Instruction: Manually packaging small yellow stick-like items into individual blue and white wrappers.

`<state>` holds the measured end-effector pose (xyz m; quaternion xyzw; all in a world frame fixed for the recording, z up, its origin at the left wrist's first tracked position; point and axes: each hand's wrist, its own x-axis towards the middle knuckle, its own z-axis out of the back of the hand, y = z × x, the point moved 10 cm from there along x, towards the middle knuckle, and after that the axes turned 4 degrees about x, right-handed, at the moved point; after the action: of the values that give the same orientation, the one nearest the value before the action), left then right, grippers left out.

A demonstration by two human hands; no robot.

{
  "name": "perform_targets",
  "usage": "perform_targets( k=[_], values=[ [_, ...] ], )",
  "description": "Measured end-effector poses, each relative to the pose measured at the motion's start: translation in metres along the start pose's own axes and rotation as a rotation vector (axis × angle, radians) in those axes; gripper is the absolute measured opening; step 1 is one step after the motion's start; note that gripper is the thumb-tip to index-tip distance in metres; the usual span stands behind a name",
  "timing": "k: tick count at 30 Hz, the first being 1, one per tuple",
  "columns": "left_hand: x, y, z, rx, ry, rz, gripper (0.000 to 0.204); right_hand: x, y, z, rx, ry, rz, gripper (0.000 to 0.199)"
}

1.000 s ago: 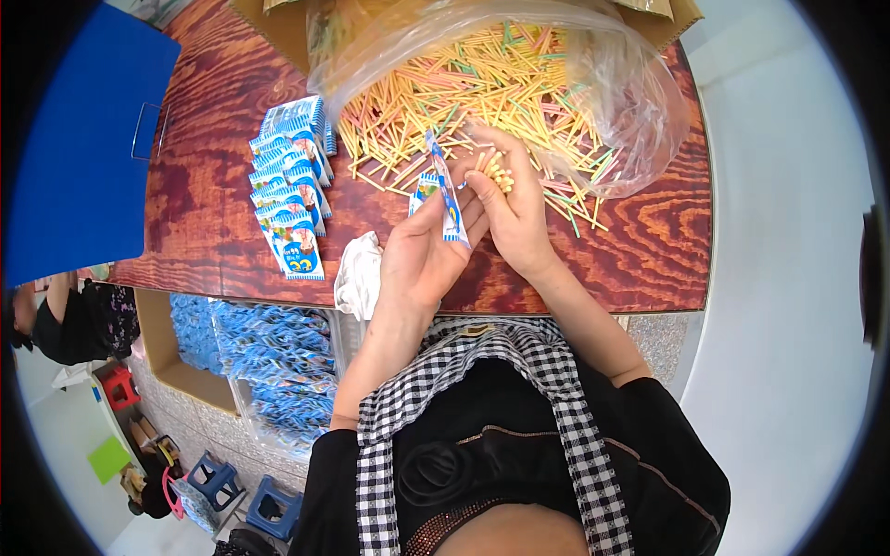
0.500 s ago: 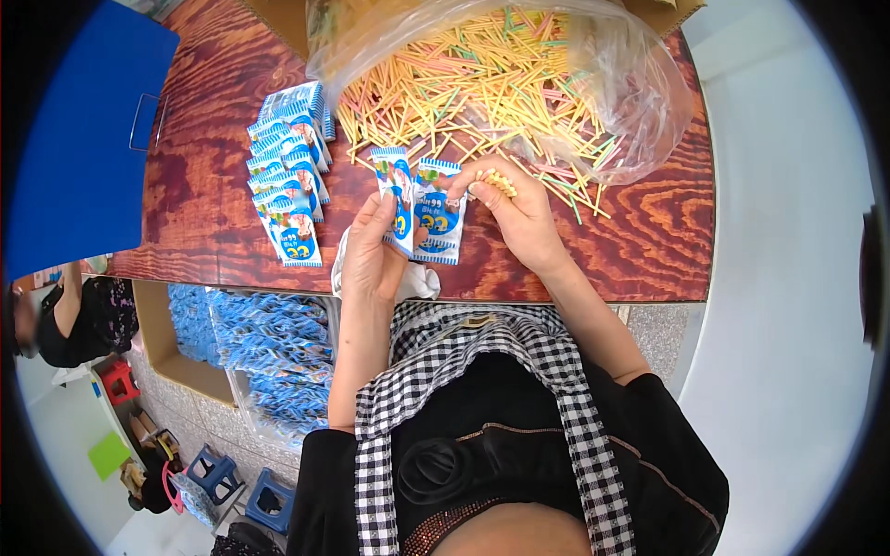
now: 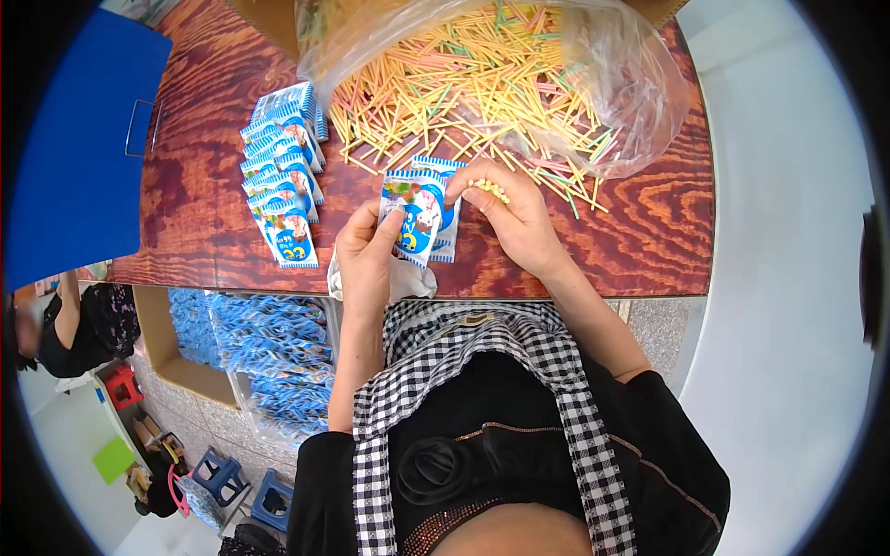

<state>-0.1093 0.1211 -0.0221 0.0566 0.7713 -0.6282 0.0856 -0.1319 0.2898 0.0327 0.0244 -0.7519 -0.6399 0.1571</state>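
pinching a flat, glossy blue-and-white packet (image 3: 411, 218) between thumb and fingers of the left hand (image 3: 366, 248), over the near side of a red-brown, wavy-grained table (image 3: 209, 213). clutching a small bundle of thin, pale sticks (image 3: 491, 191) in the curled right hand (image 3: 516, 215), blunt ends clustered together. partly covering a second packet (image 3: 448, 233), striped along its edge, near the right fingertips. surrounded by fanned, overlapping packets (image 3: 287, 190) at left, a crumpled white cloth (image 3: 413, 282) below, and straight yellow, pink and green loose sticks (image 3: 464, 88) heaped beyond in a crinkly clear bag (image 3: 640, 111).
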Motion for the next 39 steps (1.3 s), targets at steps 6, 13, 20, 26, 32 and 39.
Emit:
perform_targets(
  k=[6,13,20,26,32,39],
  values=[
    [0.001,0.0,0.008,0.26,-0.025,-0.059,0.011,-0.001,0.006,0.002,-0.086,0.025,0.049,0.013],
    [0.001,-0.014,0.012,0.12,-0.044,-0.146,0.01,0.0,0.004,0.003,-0.069,0.023,0.033,0.017],
    [0.001,-0.02,0.017,0.119,-0.032,-0.16,0.011,0.0,0.007,0.004,-0.082,0.015,0.048,0.019],
    [-0.001,-0.023,0.019,0.256,-0.082,-0.209,0.009,-0.001,0.009,0.003,-0.104,0.024,0.062,0.019],
    [0.001,-0.016,0.022,-0.017,-0.071,-0.122,0.008,-0.003,0.009,0.003,-0.104,0.026,0.058,0.02],
    [0.004,0.0,0.031,-0.049,-0.08,-0.029,0.011,-0.005,0.007,0.003,-0.093,0.032,0.051,0.02]
  ],
)
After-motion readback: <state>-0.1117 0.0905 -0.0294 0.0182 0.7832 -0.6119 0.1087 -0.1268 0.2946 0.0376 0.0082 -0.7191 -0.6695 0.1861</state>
